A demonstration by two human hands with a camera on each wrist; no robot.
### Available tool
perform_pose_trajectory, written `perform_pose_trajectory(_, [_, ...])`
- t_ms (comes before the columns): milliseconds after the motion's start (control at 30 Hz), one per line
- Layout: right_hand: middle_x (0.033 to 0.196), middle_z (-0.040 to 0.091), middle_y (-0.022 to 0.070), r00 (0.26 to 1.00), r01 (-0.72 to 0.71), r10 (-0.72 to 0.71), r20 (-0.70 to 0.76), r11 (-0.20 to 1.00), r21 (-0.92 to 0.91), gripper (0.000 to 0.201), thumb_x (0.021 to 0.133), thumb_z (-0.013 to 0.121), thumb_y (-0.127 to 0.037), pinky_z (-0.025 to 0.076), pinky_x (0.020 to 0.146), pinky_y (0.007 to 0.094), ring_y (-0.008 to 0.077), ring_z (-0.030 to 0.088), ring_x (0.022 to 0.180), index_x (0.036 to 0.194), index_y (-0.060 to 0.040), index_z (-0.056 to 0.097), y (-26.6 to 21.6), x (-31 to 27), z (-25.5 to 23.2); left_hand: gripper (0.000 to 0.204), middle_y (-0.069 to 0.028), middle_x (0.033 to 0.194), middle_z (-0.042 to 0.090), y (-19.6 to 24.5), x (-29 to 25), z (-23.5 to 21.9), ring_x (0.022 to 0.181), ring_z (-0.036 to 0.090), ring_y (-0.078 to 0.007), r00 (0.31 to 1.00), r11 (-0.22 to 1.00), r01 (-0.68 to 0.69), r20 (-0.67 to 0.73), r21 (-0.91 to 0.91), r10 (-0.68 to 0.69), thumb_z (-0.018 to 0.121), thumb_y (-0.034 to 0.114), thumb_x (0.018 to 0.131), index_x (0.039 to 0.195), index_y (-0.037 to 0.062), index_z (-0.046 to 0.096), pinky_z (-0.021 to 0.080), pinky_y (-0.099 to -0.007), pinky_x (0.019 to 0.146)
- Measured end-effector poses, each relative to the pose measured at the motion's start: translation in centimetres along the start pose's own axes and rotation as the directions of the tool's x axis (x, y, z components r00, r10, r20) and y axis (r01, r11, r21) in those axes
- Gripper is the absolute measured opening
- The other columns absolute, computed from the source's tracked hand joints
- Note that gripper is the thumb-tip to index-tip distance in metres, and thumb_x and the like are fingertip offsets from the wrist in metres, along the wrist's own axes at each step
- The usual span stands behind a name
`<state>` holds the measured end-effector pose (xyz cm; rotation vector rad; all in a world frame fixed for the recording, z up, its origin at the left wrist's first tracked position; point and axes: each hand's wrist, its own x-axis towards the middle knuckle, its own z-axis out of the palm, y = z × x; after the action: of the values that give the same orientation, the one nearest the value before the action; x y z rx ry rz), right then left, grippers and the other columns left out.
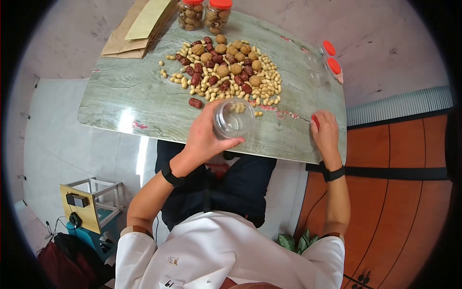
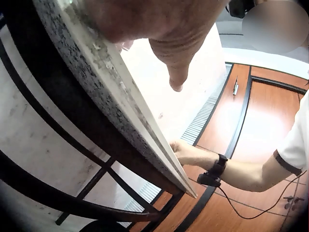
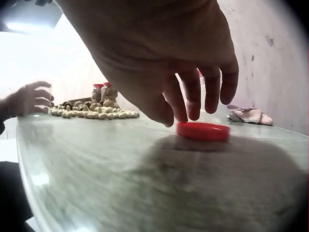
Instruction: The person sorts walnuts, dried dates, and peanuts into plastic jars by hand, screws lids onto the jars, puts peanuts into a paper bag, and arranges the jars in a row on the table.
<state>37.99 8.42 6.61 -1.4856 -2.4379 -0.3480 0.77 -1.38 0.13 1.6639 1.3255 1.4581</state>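
Observation:
My left hand (image 1: 202, 134) grips a clear, lidless plastic jar (image 1: 233, 126) above the near table edge, thumb along its near side. The jar hardly shows in the left wrist view, where a finger (image 2: 177, 72) points down. At the right end of the table is my right hand (image 1: 328, 135), over a red screw lid (image 3: 203, 131). Its fingers (image 3: 193, 99) hang spread and fairly straight, thumb and index tips right at the lid's rim. The lid lies flat, low at the tabletop. Beyond the jar spreads a pile of peanuts (image 1: 269, 79), walnuts (image 1: 222, 71) and red dates (image 1: 196, 79).
Two red-lidded jars of walnuts (image 1: 217, 20) stand at the back, beside brown paper bags (image 1: 127, 41). Two clear jars with red lids (image 1: 333, 65) stand at the far right, near a pink cloth (image 3: 251, 116). One date (image 1: 195, 103) lies apart from the pile.

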Motion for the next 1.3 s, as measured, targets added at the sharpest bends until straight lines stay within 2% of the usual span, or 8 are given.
perform_pose_trajectory(67, [0.115,0.067,0.0134,0.998,0.064,-0.061,-0.021,0.99,0.128,0.031,0.081,0.077,-0.007,0.05,0.095,0.0448,0.0362,0.061,0.113,0.11,-0.0036,0.069,-2.5,2.7,-0.7,0.1,-0.0145,0.136,0.061,0.3,0.2,-0.2,0.125,0.064,-0.0273,0.998,1.0,0.017,0.062,0.022,-0.018,0.1,0.027,0.066,0.145,0.0024,0.045,0.051,-0.0395,0.105])
perform_pose_trajectory(167, [0.129,0.065,0.0147,0.983,0.168,-0.186,-0.005,0.879,0.446,0.042,0.082,0.079,-0.011,0.049,0.105,0.0434,0.0362,0.059,0.126,0.122,-0.0036,0.068,-8.2,8.0,-2.0,0.099,-0.0181,0.131,0.063,0.1,0.4,0.1,0.119,0.065,-0.0351,0.999,1.0,-0.014,0.033,-0.02,0.015,0.099,0.032,0.064,0.143,0.0031,0.047,0.053,-0.043,0.1])
perform_pose_trajectory(267, [0.13,0.065,0.0132,0.948,0.306,-0.312,-0.067,0.831,0.465,0.04,0.082,0.078,-0.011,0.049,0.103,0.0439,0.0352,0.059,0.124,0.121,-0.0058,0.069,-11.0,12.6,1.1,0.097,-0.0138,0.133,0.063,0.4,0.1,-0.1,0.122,0.065,-0.0273,0.999,0.999,0.025,0.029,-0.029,-0.024,0.1,0.027,0.065,0.143,0.003,0.047,0.052,-0.0394,0.103])
perform_pose_trajectory(467, [0.115,0.066,0.0083,0.803,0.54,-0.596,0.008,0.732,0.416,0.035,0.087,0.066,-0.003,0.051,0.096,0.0453,0.0308,0.061,0.113,0.12,-0.0103,0.071,-16.1,18.1,4.6,0.094,-0.0134,0.126,0.068,0.4,-0.3,0.1,0.116,0.069,-0.029,0.999,0.995,-0.007,-0.039,0.097,0.011,0.1,0.027,0.064,0.141,0.0046,0.051,0.055,-0.0396,0.098])
perform_pose_trajectory(567, [0.113,0.066,0.0107,0.785,0.566,-0.614,0.08,0.764,0.311,0.037,0.088,0.064,-0.003,0.051,0.094,0.0443,0.0325,0.061,0.11,0.123,-0.0095,0.07,-16.9,19.2,5.4,0.094,-0.0133,0.126,0.069,0.5,-0.2,0.1,0.116,0.069,-0.0292,0.999,0.995,-0.006,-0.042,0.098,0.01,0.1,0.028,0.063,0.14,0.0046,0.052,0.055,-0.0398,0.097])
perform_pose_trajectory(933, [0.109,0.067,0.0086,0.776,0.605,-0.627,0.066,0.77,0.204,0.032,0.088,0.067,-0.009,0.055,0.088,0.0426,0.031,0.065,0.105,0.12,-0.011,0.069,-17.1,19.1,5.5,0.095,-0.0153,0.126,0.067,0.5,0.0,0.2,0.114,0.069,-0.0323,0.997,0.993,-0.036,-0.064,0.108,0.043,0.1,0.031,0.062,0.139,0.0044,0.052,0.056,-0.041,0.096])
perform_pose_trajectory(1167, [0.11,0.067,0.0058,0.817,0.566,-0.57,-0.091,0.762,0.314,0.037,0.083,0.071,-0.011,0.057,0.086,0.0414,0.028,0.067,0.104,0.12,-0.0153,0.069,-15.6,19.2,4.4,0.096,-0.0152,0.126,0.066,0.4,-0.1,0.4,0.114,0.068,-0.0332,0.995,0.99,-0.041,-0.082,0.132,0.052,0.1,0.032,0.061,0.14,0.0041,0.052,0.055,-0.0417,0.095])
perform_pose_trajectory(1300, [0.108,0.067,0.0059,0.866,0.456,-0.495,-0.069,0.725,0.517,0.033,0.083,0.07,-0.009,0.057,0.079,0.0396,0.0274,0.067,0.101,0.116,-0.0121,0.07,-15.6,17.7,-1.3,0.098,-0.0152,0.127,0.066,0.9,0.0,0.2,0.115,0.067,-0.0339,0.996,0.992,-0.031,-0.083,0.12,0.041,0.1,0.033,0.061,0.14,0.004,0.052,0.054,-0.042,0.097])
